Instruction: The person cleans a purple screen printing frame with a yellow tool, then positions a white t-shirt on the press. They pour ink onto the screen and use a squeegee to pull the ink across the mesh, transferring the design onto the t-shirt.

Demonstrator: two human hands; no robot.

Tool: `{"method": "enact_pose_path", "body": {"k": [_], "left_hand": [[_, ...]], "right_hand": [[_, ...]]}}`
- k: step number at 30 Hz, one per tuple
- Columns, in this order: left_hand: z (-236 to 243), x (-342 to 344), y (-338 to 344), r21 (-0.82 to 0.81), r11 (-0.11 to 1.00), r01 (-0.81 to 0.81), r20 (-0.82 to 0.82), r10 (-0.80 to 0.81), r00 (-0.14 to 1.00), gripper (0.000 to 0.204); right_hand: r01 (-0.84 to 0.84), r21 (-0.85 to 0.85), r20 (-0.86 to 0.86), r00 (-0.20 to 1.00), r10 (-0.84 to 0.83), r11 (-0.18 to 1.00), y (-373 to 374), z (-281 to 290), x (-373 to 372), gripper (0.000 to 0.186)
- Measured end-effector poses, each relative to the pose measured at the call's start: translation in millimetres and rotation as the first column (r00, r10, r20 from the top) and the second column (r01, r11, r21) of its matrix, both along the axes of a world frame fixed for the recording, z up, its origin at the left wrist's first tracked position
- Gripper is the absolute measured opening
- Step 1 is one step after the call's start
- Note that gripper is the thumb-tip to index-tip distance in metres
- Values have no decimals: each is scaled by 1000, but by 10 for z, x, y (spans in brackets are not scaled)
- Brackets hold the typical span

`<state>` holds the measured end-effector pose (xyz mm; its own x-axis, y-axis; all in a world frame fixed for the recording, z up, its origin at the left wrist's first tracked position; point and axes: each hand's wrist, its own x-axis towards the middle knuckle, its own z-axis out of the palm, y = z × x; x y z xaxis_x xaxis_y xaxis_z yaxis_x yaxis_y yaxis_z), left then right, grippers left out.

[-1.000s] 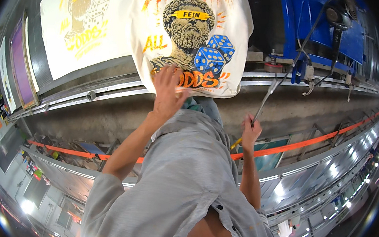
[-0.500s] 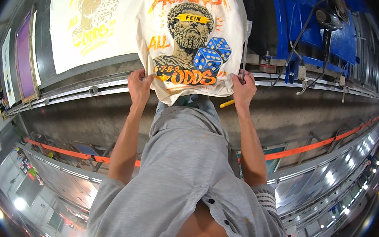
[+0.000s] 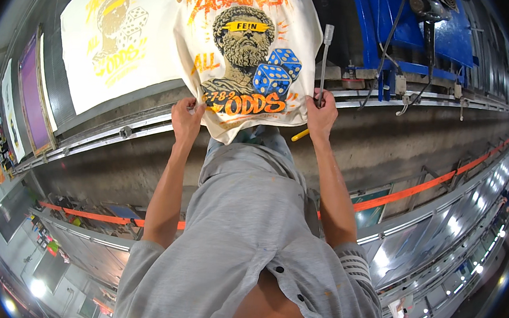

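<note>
My left hand [image 3: 187, 118] pinches the lower left corner of a cream printed fabric piece [image 3: 189, 40], which bears orange lettering, a bearded head and blue dice. My right hand [image 3: 322, 113] is closed at the lower right corner, gripping the fabric along with a slim metal tool [image 3: 325, 57] that stands upright beside the cloth, its yellow handle showing below the hand. The fabric's lower edge is rumpled between both hands. To the left lies another white piece [image 3: 145, 67] with a pale yellow print, under the first one's left edge.
A dark bench with a metal rail [image 3: 94, 143] runs across in front of me. Framed screens [image 3: 35, 94] are at far left. Blue machinery [image 3: 372, 25] with cables stands at upper right. An orange strip [image 3: 419, 193] crosses low beyond a grey gap.
My left hand left the print for the lower left corner. My right hand rose to the right corner, bringing the tool upright. The view has shifted slightly in the last half second.
</note>
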<state>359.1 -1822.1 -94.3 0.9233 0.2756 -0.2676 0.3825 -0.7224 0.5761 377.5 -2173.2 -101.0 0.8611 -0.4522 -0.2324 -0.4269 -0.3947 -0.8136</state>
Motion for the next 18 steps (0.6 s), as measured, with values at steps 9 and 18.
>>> {"method": "enact_pose_path", "body": {"k": [9, 18], "left_hand": [[10, -41, -29, -1, 1000, 13, 87, -13, 996, 26], [-67, -111, -33, 51, 999, 19, 153, -26, 988, 27]], "right_hand": [[-9, -49, 41, 999, 11, 999, 10, -68, -15, 28], [-17, -48, 77, 997, 21, 999, -17, -156, -38, 29]]}}
